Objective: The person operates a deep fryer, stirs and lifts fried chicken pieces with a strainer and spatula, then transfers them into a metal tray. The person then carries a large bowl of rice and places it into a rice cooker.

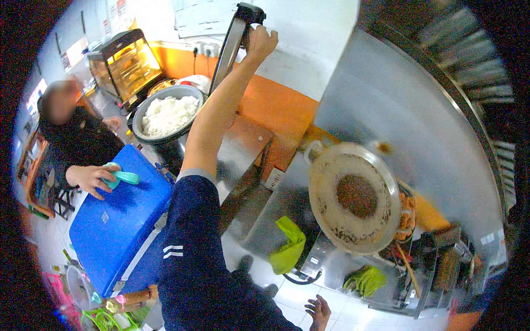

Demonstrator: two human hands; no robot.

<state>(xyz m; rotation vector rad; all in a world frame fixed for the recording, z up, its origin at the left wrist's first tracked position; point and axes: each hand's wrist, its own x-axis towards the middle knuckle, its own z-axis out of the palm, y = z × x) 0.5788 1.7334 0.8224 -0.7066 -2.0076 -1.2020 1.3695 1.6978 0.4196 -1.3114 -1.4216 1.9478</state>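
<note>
My left arm reaches up across the middle, and my left hand [258, 43] grips the edge of a black-and-silver rice cooker lid [229, 52], which stands raised. Beside my forearm, the round rice cooker pot [144, 137] holds a heap of white rice [168, 116]. My right hand [318, 311] hangs low over the floor at the bottom, its fingers apart and nothing in it. At the left, a co-worker's hand [91, 179] holds a teal plastic utensil [126, 177] over the blue cooler box [118, 220]; its exact kind is unclear.
A large wok [326, 220] with dark brown contents sits on the metal stove at right, near two lime-green cloths [291, 248]. Behind the rice stands a lit glass food warmer [132, 66]. The co-worker [72, 132] stands beyond the cooler.
</note>
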